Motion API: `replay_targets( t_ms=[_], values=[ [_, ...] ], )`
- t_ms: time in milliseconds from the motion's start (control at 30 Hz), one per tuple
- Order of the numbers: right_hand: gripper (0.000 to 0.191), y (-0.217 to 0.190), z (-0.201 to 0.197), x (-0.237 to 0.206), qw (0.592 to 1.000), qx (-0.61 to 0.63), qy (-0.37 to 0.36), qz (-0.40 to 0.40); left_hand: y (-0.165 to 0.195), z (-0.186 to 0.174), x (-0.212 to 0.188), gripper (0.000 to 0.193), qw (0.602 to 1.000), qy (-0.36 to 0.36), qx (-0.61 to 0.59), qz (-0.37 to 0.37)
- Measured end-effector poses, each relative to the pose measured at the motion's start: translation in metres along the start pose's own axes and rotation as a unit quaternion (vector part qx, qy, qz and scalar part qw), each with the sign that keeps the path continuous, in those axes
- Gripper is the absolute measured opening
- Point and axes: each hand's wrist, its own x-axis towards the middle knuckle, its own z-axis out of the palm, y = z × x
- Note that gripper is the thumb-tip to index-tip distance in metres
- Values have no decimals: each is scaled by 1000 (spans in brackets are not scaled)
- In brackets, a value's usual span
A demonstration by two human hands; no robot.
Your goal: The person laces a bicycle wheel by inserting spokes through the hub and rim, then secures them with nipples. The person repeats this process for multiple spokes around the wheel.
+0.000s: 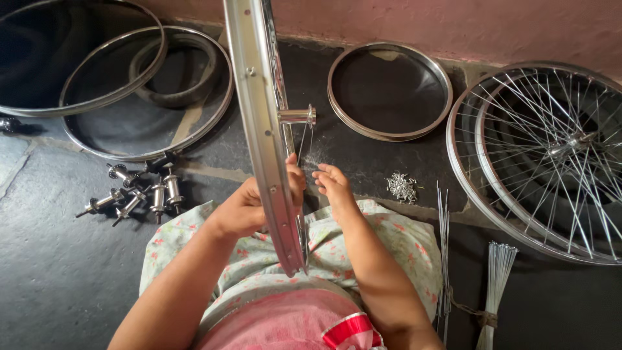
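Nearest the camera is the lap, covered in floral cloth (395, 240) with pink fabric below it. The rim (262, 129) stands on edge over the lap, its lower end resting near the cloth and its long line running up and away, leaning slightly left, out of the top of the view. The left hand (249, 207) is wrapped around the rim's lower part, thumb up against the metal, gripping it. The right hand (334, 185) sits just right of the rim with fingers bent and partly spread; whether it pinches a spoke cannot be told. A hub (298, 116) sticks out sideways from the rim's plane, pointing right, with thin spokes hanging from it toward the hands.

On the dark floor to the left lies a cluster of hubs (139, 194). To the right are a small heap of nipples (402, 186) and a bundle of spokes (497, 272). Farther off lie bare rims (389, 91), a tyre (175, 68) inside another hoop, and a spoked wheel (544, 155) by the pink wall.
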Motion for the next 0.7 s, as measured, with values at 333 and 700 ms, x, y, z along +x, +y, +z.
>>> replay_targets(
  t_ms=[333,700],
  values=[
    [44,7,1,2,1000,-10,-15,-17,25,12,4,37,997,6,25,-67],
    [43,-5,10,-12,999,-50,4,3,13,16,-19,33,984,45,-163,-56]
  ],
)
